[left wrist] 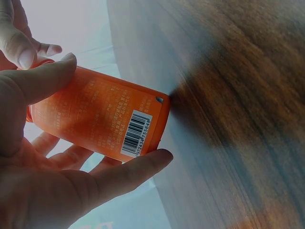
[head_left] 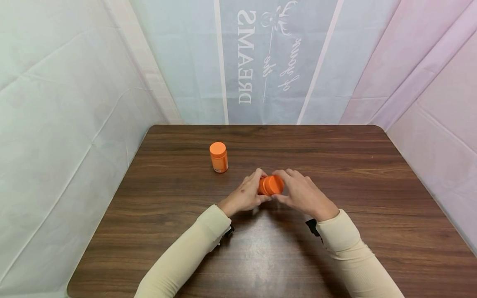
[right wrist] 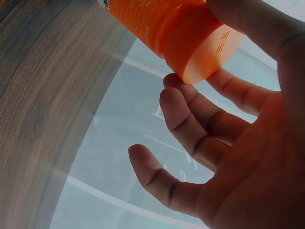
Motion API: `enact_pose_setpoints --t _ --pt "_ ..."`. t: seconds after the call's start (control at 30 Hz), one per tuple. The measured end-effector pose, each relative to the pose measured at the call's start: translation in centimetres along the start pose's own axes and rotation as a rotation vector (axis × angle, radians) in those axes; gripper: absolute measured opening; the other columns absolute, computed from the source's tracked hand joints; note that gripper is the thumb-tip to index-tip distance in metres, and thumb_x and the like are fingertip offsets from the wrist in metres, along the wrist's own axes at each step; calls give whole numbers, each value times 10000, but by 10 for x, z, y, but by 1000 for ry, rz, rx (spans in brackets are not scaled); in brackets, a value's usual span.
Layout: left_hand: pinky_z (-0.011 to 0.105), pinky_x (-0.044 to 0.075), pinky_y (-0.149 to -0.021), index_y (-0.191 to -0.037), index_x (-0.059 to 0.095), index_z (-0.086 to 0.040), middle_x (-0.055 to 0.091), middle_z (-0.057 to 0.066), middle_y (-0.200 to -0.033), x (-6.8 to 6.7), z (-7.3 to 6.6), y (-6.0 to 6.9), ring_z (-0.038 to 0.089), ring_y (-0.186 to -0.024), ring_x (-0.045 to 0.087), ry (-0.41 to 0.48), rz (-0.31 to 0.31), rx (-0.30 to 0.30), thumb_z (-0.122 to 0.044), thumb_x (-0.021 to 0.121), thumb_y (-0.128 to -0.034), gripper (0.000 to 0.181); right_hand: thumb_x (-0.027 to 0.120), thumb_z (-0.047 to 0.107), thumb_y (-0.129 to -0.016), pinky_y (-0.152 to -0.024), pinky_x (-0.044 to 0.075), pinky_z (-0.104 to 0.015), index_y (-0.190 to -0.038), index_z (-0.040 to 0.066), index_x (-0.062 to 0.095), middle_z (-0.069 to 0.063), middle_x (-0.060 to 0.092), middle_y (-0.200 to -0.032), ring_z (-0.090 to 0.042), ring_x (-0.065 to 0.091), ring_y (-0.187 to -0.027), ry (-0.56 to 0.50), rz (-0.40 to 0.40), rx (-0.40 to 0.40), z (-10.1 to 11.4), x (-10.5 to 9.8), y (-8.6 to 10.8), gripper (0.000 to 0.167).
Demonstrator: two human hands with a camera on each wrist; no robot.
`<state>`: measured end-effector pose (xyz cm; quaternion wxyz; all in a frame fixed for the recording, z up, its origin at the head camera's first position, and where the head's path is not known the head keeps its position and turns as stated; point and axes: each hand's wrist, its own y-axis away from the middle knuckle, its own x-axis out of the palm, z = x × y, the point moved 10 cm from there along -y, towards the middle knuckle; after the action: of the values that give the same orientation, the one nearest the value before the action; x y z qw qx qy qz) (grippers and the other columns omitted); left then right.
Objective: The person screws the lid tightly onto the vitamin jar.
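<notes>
An orange plastic bottle [head_left: 263, 187] is tilted on its side just above the table, its orange cap [head_left: 276, 185] towards the right. My left hand [head_left: 244, 195] grips the body between thumb and fingers. In the left wrist view, a white barcode label [left wrist: 137, 134] shows near the bottle's base. Around the cap, my right hand [head_left: 303, 193] has its thumb on one side and fingertips on the other. The cap is on the bottle in the right wrist view, where some right fingers [right wrist: 178, 109] are spread away from it.
A second orange bottle [head_left: 219, 158] with its cap on stands upright farther back and to the left. The dark wooden table [head_left: 179, 231] has rounded corners. Pale cloth with mirrored lettering [head_left: 246, 58] hangs behind it, and light sheets flank both sides.
</notes>
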<state>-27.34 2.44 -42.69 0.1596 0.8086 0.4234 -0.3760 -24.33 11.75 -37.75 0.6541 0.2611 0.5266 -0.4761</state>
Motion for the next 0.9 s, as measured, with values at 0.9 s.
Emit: enact_pose_setpoints --t 0.9 --pt "366 502 -878 -1270 402 -110 588 85 -1161 0 1 1 233 -1026 571 8 1 -7 -153 802 -865 571 894 246 -751 -707 475 -501 -1358 82 562 -138 626 -1175 -329 613 -1017 39 -37 -33 2 0 1 711"
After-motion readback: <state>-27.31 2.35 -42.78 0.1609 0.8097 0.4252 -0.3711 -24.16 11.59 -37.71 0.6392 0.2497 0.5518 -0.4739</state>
